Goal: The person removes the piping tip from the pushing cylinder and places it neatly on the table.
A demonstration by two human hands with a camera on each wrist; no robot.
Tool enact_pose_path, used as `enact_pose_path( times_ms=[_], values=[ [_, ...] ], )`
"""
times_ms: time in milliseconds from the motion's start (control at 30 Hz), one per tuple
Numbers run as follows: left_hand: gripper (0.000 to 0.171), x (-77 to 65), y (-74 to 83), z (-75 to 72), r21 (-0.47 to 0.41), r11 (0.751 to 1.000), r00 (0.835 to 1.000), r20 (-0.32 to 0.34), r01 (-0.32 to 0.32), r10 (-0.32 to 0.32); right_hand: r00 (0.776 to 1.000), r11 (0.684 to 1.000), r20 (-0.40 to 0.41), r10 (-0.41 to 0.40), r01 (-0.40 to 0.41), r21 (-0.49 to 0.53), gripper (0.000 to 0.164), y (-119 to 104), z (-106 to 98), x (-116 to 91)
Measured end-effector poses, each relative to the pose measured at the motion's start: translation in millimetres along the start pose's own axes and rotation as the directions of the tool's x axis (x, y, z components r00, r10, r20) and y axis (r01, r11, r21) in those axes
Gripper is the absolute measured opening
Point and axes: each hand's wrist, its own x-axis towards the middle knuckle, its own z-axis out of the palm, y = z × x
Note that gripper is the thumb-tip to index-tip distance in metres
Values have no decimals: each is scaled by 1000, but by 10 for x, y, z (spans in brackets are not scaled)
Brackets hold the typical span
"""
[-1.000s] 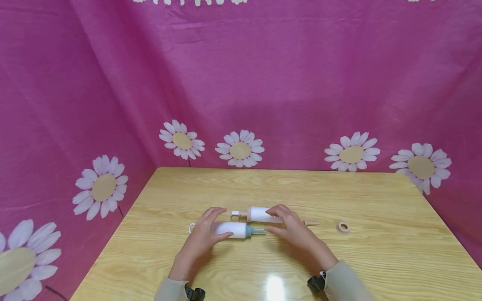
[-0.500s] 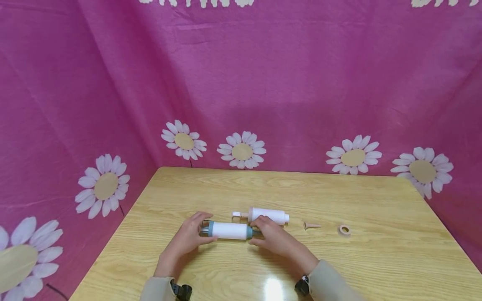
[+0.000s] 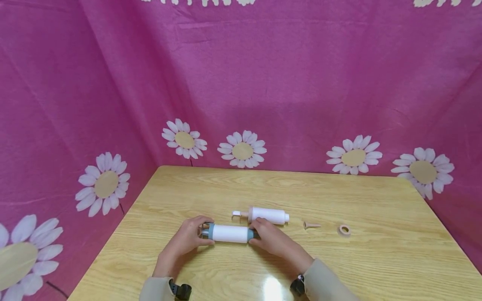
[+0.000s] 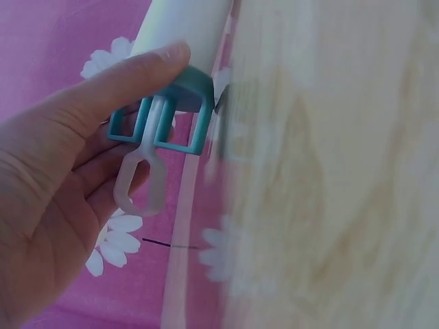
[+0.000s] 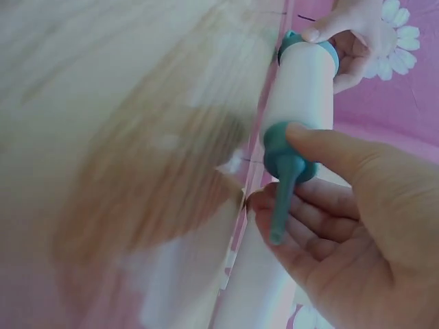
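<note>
A white icing syringe (image 3: 230, 234) with teal end pieces lies crosswise between my two hands, low over the table. My left hand (image 3: 182, 238) grips its left end, thumb on the teal collar and finger loops (image 4: 195, 110). From that end the pale plunger handle (image 4: 123, 181) sticks out toward my palm. At the other end my right hand (image 3: 275, 240) holds the teal cap, thumb on top and fingers beneath. The narrow teal nozzle (image 5: 282, 205) points toward the right palm. Just behind lies a second white syringe (image 3: 269, 215) with beige-pink fittings, overlapped by the right fingers.
To the right on the wooden table (image 3: 376, 259) lie a small beige nozzle (image 3: 311, 225) and a beige ring (image 3: 344, 230). Magenta cloth (image 3: 293, 83) printed with daisies rises behind the table and along its left side.
Both hands have shifted left; the right hand has come to the teal syringe's nozzle end, the left to its handle end. Over the last half second, the syringe has moved slightly toward me.
</note>
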Motion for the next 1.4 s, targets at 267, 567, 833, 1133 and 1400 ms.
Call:
enact_pose_path(
  times_ms=[267,567,833,1133,1400],
  values=[
    [54,-30,37,-42,0,1000,998,-58,9,-9,997,994,-68,21,-13,108,24,14,-92,-50],
    [56,-73,180,-146,-18,995,981,-171,-99,94,972,973,-234,-35,87,216,29,45,-163,-149],
    [54,-46,300,-158,-57,984,964,-216,-169,153,942,956,-324,-91,174,237,32,95,-221,-234],
    [52,29,496,-44,-89,979,962,-217,-186,163,952,953,-307,-12,103,285,31,191,-345,-427],
    [54,145,649,87,-121,964,957,-198,-237,211,942,956,-336,16,83,280,33,260,-471,-630]
  ],
)
